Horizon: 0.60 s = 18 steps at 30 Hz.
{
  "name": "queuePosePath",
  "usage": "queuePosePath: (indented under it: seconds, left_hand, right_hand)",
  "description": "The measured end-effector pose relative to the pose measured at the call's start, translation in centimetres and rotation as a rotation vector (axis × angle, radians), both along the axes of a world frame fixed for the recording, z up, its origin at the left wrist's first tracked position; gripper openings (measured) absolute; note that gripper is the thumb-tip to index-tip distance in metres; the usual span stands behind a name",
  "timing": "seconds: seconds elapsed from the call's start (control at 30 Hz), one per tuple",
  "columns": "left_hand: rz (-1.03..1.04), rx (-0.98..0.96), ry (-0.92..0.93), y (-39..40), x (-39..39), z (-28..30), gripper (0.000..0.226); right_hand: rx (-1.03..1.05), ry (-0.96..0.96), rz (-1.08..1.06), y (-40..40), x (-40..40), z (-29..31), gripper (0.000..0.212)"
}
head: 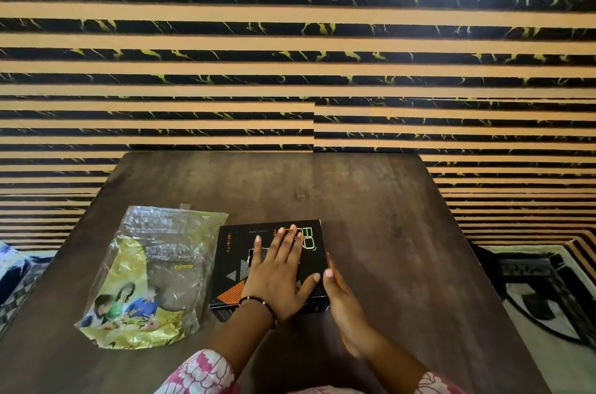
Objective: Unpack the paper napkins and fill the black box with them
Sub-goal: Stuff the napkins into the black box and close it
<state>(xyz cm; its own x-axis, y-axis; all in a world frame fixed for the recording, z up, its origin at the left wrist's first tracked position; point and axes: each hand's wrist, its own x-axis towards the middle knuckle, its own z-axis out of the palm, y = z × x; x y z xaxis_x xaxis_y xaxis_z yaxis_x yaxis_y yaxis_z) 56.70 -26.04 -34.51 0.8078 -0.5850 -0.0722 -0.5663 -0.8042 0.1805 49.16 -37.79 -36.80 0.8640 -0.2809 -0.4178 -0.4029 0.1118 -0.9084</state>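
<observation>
Black cardboard under my palm: the black box point(271, 268) sits on the dark wooden table point(371, 216), and everything else I place from it. My left hand point(279, 274) lies flat on its lid, fingers spread, pressing down and pinching nothing. My right hand point(342, 293) is edge-on against the box's right side, fingers straight and held together, thumb tip on the top edge; it braces the box and does not grip it.

Just left of the box, almost touching, lies the napkin packet point(151, 277), a crinkled gold and clear plastic bag. It looks flat and see-through, so I judge it already emptied, though I cannot see any napkins from here; the lid and my hand hide the inside of the box.

Risks now: if the napkins are overstuffed, the lid could spring up the moment I lift my palm. Pushing too hard with the right hand could slide the box left into the packet. Pressing down hard could dent the cardboard.

Beyond the box the table is bare up to the striped wall point(290, 39). Nothing blocks either hand.
</observation>
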Motion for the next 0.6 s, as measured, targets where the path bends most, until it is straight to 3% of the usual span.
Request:
queuePosePath:
  seconds: [0.17, 0.3, 0.4, 0.47, 0.6]
  left_hand:
    - [-0.013, -0.021, 0.002, 0.1, 0.2, 0.0, 0.080]
    - [-0.021, -0.125, 0.021, 1.0, 0.1, 0.6, 0.079]
    - [0.046, -0.162, -0.140, 3.0, -0.7, 0.6, 0.065]
    - [0.118, -0.122, -0.200, 4.5, -0.9, 0.2, 0.060]
    - [0.185, -0.045, -0.133, 6.0, -0.4, -1.0, 0.066]
  right_hand:
    - [-0.045, -0.001, 0.031, -0.9, -0.4, 1.0, 0.044]
    - [-0.506, -0.068, 0.128, -0.4, -0.2, 1.7, 0.052]
    - [-1.006, -0.154, 0.290, 0.6, 0.2, 1.5, 0.059]
    - [-1.158, -0.192, 0.298, 1.5, 0.6, 1.2, 0.062]
    - [-1.312, -0.141, 0.281, 2.2, 1.7, 0.2, 0.053]
